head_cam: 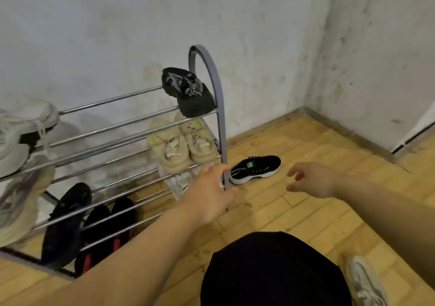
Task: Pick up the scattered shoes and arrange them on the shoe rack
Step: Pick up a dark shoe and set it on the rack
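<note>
Left hand (211, 195) gripping the shoe rack (220, 117) — right hand (310, 180) spread empty toward the black sneaker (255, 168) — a tug could topple the perched shoe (188, 91).

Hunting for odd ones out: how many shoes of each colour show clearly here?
Black: 3 (chunky black shoe, white-soled black sneaker, plain dark shoe)
Black-and-red shoes: 2
Beige padded sneakers: 2
Total: 7
Pale shoes at left, bottom right, and behind the left hand gripping the grey rack post: blurred or part-hidden, uncounted.

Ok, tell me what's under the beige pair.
A white shoe, one shelf down. The beige pair and the left hand gripping the rack cover most of it.
</note>
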The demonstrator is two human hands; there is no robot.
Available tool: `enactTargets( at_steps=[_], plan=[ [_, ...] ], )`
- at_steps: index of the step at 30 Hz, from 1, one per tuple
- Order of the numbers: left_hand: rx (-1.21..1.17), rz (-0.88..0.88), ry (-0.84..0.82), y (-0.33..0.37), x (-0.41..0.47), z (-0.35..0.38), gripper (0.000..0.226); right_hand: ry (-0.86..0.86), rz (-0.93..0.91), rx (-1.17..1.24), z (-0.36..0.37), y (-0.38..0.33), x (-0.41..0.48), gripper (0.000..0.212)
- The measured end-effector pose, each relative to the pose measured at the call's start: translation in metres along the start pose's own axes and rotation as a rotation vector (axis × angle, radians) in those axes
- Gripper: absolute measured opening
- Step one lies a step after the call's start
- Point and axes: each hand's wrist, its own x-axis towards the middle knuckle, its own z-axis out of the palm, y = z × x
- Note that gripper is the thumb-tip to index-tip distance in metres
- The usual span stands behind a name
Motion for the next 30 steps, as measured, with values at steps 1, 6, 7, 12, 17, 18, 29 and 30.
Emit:
enactTargets(
  at_steps=[1,6,7,12,17,18,29,30],
  plan=[
    [-0.004,-0.013,-0.042,0.004,0.014,0.015,0.063,-0.023,0.048,0.041,0.006,0.016,0.009,0.057],
    [-0.064,-0.113,-0.126,-0.002,0.076,0.079,0.063,-0.075,0.246,0.36,0.061,0.075,0.079,0.06],
    [-0.076,-0.132,-0.123,-0.009,0.086,0.09,0.062,-0.097,0.272,0.45,0.074,0.079,0.096,0.06],
    [-0.125,-0.231,-0.118,-0.06,0.121,0.14,0.065,-0.148,0.318,0.878,0.136,0.06,0.187,0.07],
    [-0.228,-0.402,-0.197,-0.113,0.138,0.171,0.066,-0.081,0.258,1.173,0.176,0.023,0.27,0.069],
    [-0.218,-0.415,-0.198,-0.121,0.139,0.175,0.066,-0.059,0.259,1.194,0.18,0.017,0.283,0.069],
    [-0.295,-0.458,-0.182,-0.15,0.129,0.184,0.06,0.284,0.599,1.439,0.184,-0.012,0.356,0.062],
    [-0.301,-0.455,-0.177,-0.149,0.128,0.184,0.06,0.276,0.615,1.425,0.183,-0.013,0.355,0.063]
  ],
)
